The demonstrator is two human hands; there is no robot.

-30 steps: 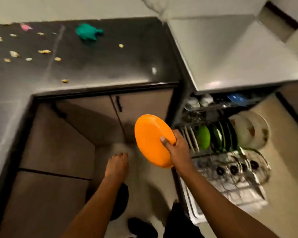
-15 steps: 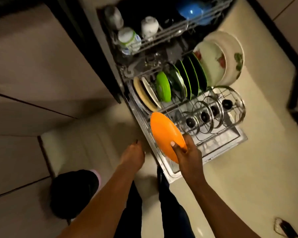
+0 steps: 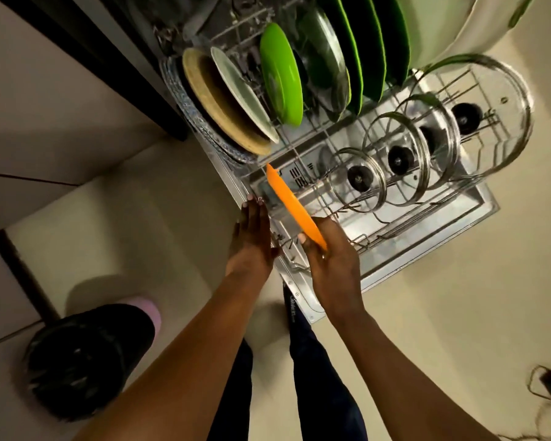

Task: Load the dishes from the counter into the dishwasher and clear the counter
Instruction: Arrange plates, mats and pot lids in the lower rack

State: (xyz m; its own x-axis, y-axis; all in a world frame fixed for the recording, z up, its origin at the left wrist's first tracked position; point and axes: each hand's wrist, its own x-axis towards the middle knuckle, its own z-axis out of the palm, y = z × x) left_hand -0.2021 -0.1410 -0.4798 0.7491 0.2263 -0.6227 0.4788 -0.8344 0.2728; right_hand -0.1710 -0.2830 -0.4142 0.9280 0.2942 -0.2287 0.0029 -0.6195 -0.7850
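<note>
**Orange plate edge-on over the bottom rack**

Head cam: right hand (image 3: 333,259) grips the orange plate (image 3: 291,202) by its near rim, thumb on the left face and fingers wrapped round the other side. The plate is held edge-on, its far tip down among the wires at the front left of the rack (image 3: 392,227), in the bare stretch in front of the plates already stacked. Left hand (image 3: 252,240) holds nothing, fingers straight and together, tips at the rack's left edge just beside the plate.

Further back in the rack, all standing on edge: a tan plate (image 3: 210,100), a white plate (image 3: 245,97), a bright green plate (image 3: 282,78), then a row of darker green ones. On the right, four glass lids (image 3: 398,160) with black knobs stand in a line, small to large. A black bin (image 3: 86,361) sits on the floor at the lower left.
</note>
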